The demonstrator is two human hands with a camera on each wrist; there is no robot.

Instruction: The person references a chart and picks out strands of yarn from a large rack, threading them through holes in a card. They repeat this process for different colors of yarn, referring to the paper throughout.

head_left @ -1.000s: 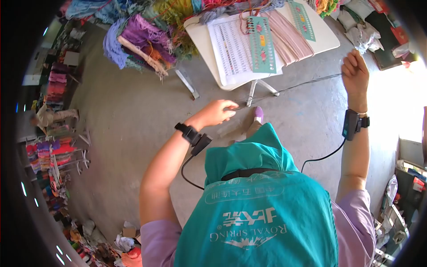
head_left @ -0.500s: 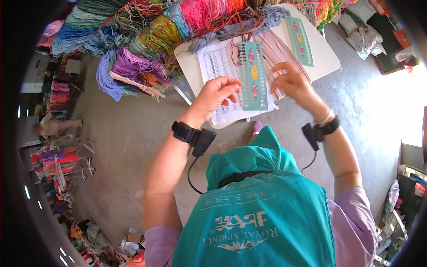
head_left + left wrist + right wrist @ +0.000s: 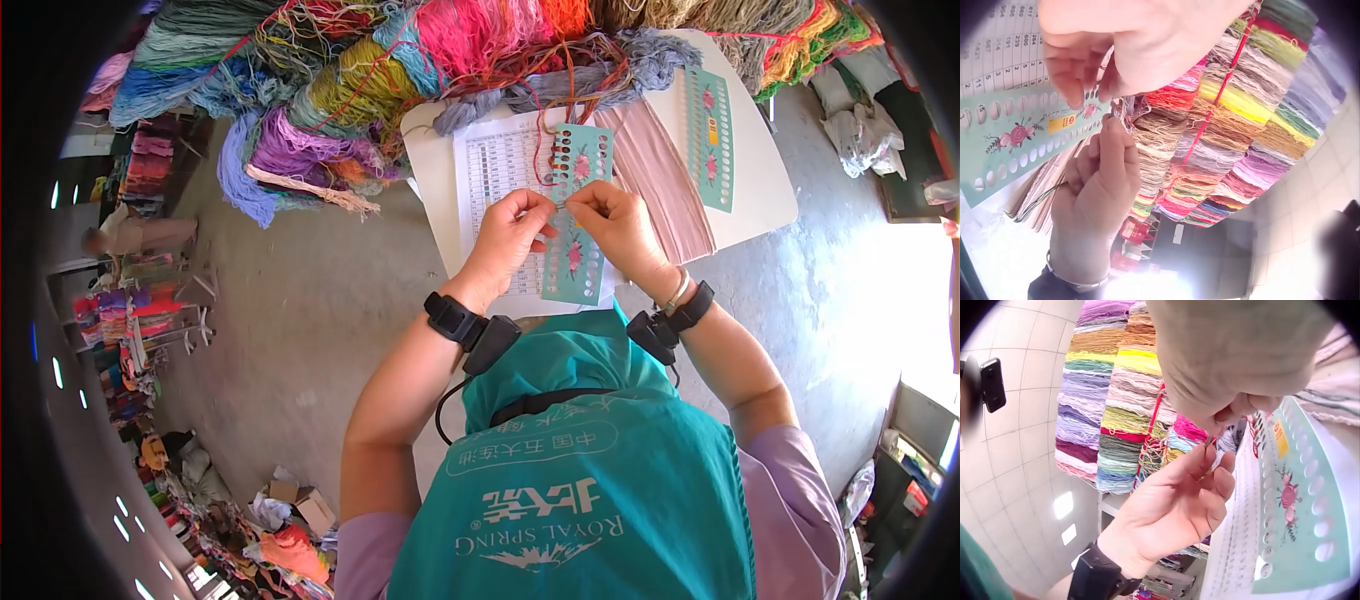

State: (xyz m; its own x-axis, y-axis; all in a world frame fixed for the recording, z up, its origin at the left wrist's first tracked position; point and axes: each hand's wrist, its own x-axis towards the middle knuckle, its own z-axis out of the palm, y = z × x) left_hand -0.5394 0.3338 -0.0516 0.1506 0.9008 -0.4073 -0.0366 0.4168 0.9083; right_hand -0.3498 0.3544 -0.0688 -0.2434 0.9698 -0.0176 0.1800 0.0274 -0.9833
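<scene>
Fingertips of the left hand (image 3: 508, 238) and right hand (image 3: 618, 228) nearly meet over a teal card (image 3: 575, 278) with holes along its edges and printed flowers. The left hand (image 3: 1169, 509) pinches a thin dark bit of thread (image 3: 1209, 442) between thumb and finger. A grey-green thread (image 3: 1040, 199) comes out of the curled fingers of the right hand (image 3: 1097, 172), whose thumb and forefinger pinch close to the left fingertips. Threads hang in the upper holes of the card. Where the strands run between the fingertips is partly hidden.
Under the card lie a printed chart (image 3: 480, 165) and pale pink thread (image 3: 665, 190) on a white table (image 3: 765, 200). A second teal card (image 3: 708, 150) lies at right. Bundles of coloured yarn (image 3: 350, 85) line the far side; a person (image 3: 150, 235) is far left.
The right hand has come in from far right, where a long thread stretched between both hands, to the left fingertips over the card. The view has shifted toward the table.
</scene>
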